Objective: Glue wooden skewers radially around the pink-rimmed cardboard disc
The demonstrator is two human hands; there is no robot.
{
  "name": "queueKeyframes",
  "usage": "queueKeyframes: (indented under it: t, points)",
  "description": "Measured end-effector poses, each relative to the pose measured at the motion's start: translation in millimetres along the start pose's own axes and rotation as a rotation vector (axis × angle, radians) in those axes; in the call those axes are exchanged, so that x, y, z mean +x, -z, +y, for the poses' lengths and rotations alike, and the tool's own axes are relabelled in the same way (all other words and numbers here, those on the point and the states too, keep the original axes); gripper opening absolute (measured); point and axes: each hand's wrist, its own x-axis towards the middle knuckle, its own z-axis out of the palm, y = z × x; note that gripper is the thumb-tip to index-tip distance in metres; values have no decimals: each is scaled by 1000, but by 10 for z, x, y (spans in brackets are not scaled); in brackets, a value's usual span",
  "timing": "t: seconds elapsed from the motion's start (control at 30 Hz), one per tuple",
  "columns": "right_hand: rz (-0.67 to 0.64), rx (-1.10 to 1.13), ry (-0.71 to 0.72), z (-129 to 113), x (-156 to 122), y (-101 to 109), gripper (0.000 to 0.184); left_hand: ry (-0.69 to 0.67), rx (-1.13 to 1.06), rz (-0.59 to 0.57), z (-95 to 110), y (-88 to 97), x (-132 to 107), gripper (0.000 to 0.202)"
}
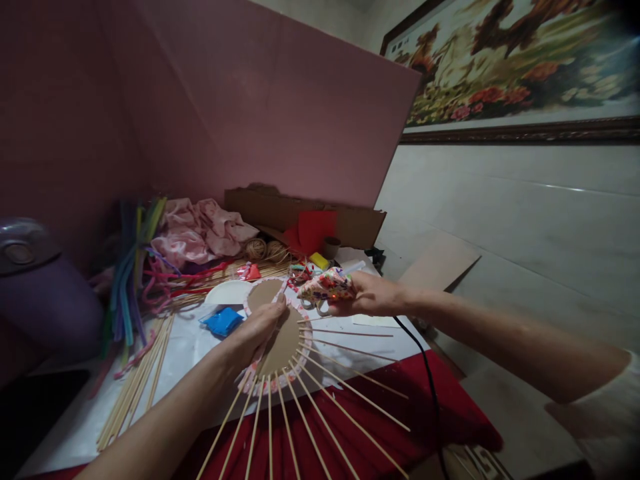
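My left hand [263,323] grips a cardboard piece [286,343] made of a small round part and a larger round part, edged with pink patterned fabric. Thin wooden sticks [320,400] fan out from the larger part toward me and to the right. In my right hand [375,293] is a glue gun [324,285] with a flowery pattern and a small orange light, its black cord [431,380] hanging down. The glue gun is over the right edge of the cardboard; whether its tip touches is unclear. Grey loops [323,308] like scissor handles show below it.
A blue packet [223,321] and loose wooden sticks [137,380] lie on the white sheet at left. Behind are pipe cleaners [125,267], crumpled pink cloth [200,230], twine [256,249], a yellow block [319,261] and a cardboard strip [360,223]. Red cloth [450,393] covers the near edge.
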Motion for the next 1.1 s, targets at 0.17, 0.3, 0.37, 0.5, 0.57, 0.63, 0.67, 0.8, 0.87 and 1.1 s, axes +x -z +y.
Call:
queueKeyframes:
  t: [0.17, 0.3, 0.37, 0.5, 0.57, 0.63, 0.67, 0.8, 0.87, 1.1]
  points:
    - [-3, -194, -56, 13, 47, -46, 21, 5, 42, -12, -14, 1, 8, 55]
    - [9, -344, -20, 46, 80, -35, 25, -21, 9, -27, 17, -40, -20, 56]
    - [-1, -367, -11, 58, 88, -28, 26, -27, 0, -22, 36, -58, -32, 57]
    - [-3, -395, -5, 72, 95, -31, 26, -6, 22, -28, 30, -37, -19, 57]
    - [-7, -415, -6, 73, 100, -34, 25, 2, 45, -14, 10, -14, -3, 56]
    - [-17, -431, -10, 74, 106, -36, 25, 3, 30, -28, -8, 1, 8, 54]
    - [-25, -432, -11, 74, 110, -36, 26, -2, 13, -37, -13, 3, 11, 53]
    - [-35, -436, -22, 64, 120, -37, 27, -4, -16, -21, -9, -8, 5, 47]
    - [-35, -449, -28, 50, 121, -37, 27, 1, -31, -28, 3, -16, -5, 46]
    - [-57, -475, -49, 35, 126, -29, 29, 4, -18, -24, 31, -25, -21, 47]
